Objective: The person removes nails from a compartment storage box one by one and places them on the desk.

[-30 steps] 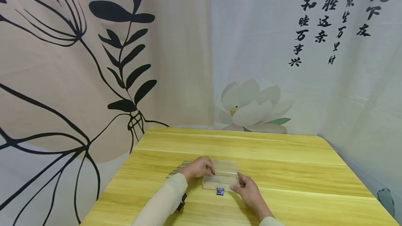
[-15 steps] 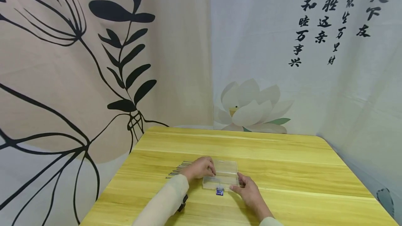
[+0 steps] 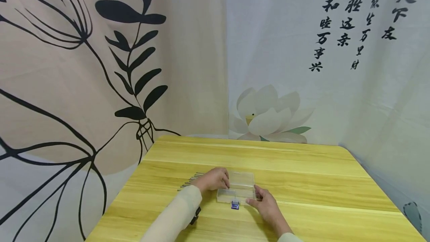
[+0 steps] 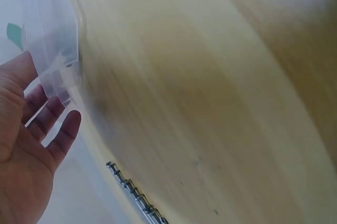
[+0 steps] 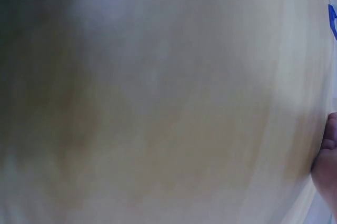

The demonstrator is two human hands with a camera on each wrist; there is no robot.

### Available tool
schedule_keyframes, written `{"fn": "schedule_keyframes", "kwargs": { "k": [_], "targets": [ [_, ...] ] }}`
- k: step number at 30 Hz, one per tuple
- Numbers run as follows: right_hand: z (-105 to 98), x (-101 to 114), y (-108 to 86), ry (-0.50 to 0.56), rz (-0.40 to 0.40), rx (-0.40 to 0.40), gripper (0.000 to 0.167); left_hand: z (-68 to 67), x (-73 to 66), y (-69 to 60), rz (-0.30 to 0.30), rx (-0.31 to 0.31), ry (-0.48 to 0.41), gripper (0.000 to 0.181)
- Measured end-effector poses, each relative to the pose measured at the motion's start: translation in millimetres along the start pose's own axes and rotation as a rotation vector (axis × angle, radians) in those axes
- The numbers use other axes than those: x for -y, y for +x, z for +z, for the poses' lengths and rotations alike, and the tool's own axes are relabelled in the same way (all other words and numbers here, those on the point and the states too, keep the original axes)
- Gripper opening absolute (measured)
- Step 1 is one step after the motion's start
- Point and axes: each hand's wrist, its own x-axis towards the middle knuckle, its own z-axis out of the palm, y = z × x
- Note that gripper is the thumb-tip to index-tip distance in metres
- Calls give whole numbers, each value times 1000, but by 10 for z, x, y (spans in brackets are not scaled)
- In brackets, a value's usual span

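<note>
A clear plastic box (image 3: 226,196) lies on the table with its lid (image 3: 243,178) tipped back, away from me. My left hand (image 3: 215,179) is at the box's left end, thumb and fingers bent at the clear plastic (image 4: 50,40) in the left wrist view. My right hand (image 3: 266,202) holds the right end, thumb in front and fingers behind. A blue tag or clasp (image 3: 235,205) sits at the front middle of the box. In the right wrist view only part of the right hand (image 5: 327,166) shows at the edge.
Several slim metal pieces (image 3: 189,184), their kind too small to tell, lie in a row left of the box, partly behind the left forearm. A dark wrist device (image 3: 195,216) shows under the left sleeve. The wooden table (image 3: 302,174) meets a printed curtain (image 3: 195,66) behind.
The left hand's fingers have shifted very slightly at the box. Box, lid and right hand keep their places.
</note>
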Motion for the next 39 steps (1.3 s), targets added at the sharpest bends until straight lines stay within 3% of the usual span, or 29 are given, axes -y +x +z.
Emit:
{"fn": "schedule_keyframes", "kwargs": {
  "k": [6,14,28,34,39],
  "targets": [
    [4,2,-6,8,0,-7,74,-3,-21,-5,116,-40,107,7],
    [11,-29,2,13,-8,-12,74,4,-55,30,39,-10,141,7],
    [14,-21,-1,5,-7,-16,73,28,-60,54,36,-2,194,8],
    [16,-26,3,4,-13,-10,72,16,-43,39,64,-18,140,8],
    [11,-34,15,-10,-12,-12,72,-16,-21,44,49,-46,13,7]
  ]
}}
